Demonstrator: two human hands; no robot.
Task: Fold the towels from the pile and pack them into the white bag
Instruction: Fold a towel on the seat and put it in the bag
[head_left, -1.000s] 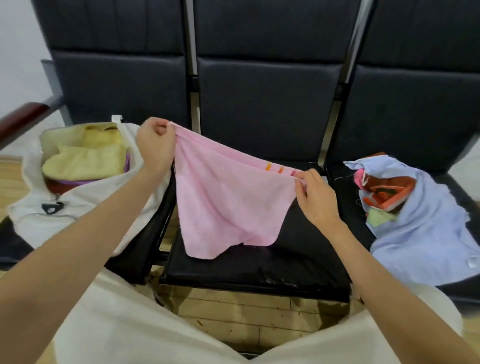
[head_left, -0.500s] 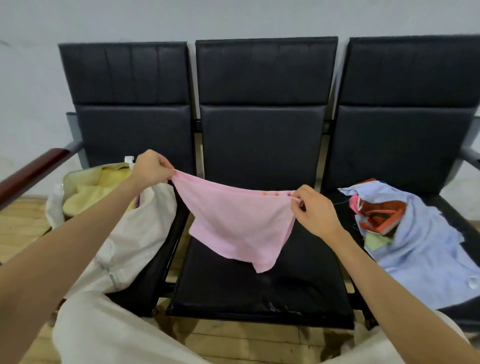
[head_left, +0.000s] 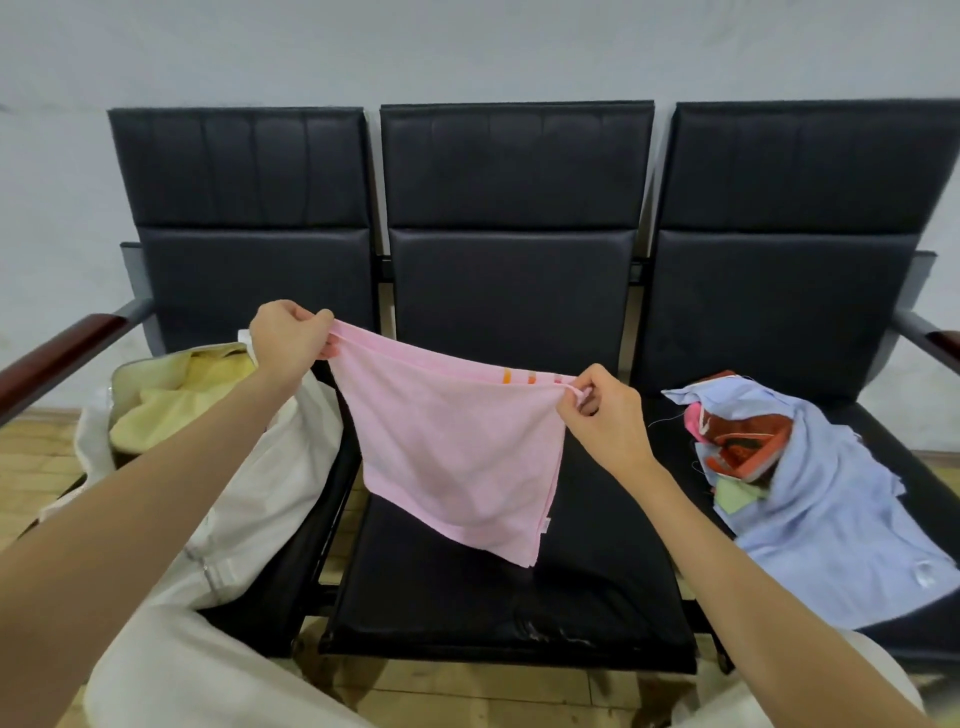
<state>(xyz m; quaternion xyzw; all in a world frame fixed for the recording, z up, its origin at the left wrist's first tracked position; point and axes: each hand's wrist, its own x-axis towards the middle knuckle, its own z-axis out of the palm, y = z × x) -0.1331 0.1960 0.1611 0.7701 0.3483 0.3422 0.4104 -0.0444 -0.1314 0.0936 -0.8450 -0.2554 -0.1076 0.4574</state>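
A pink towel with orange stripes near its top edge hangs doubled over the middle seat, stretched between both hands. My left hand pinches its upper left corner, higher up. My right hand pinches the upper right corner. The towel's lower point hangs just above the seat cushion. The white bag stands open on the left seat with yellow towels inside. On the right seat lies the pile: a light blue cloth over red, pink and green pieces.
Three joined black chairs stand against a pale wall. Wooden armrests end the row on both sides. The floor is wood planks. My light trousers fill the bottom of the view.
My view has tilted up, showing the chair backs and wall. The towel was lifted and pulled tauter between my hands, and its lower edge now hangs to a point.
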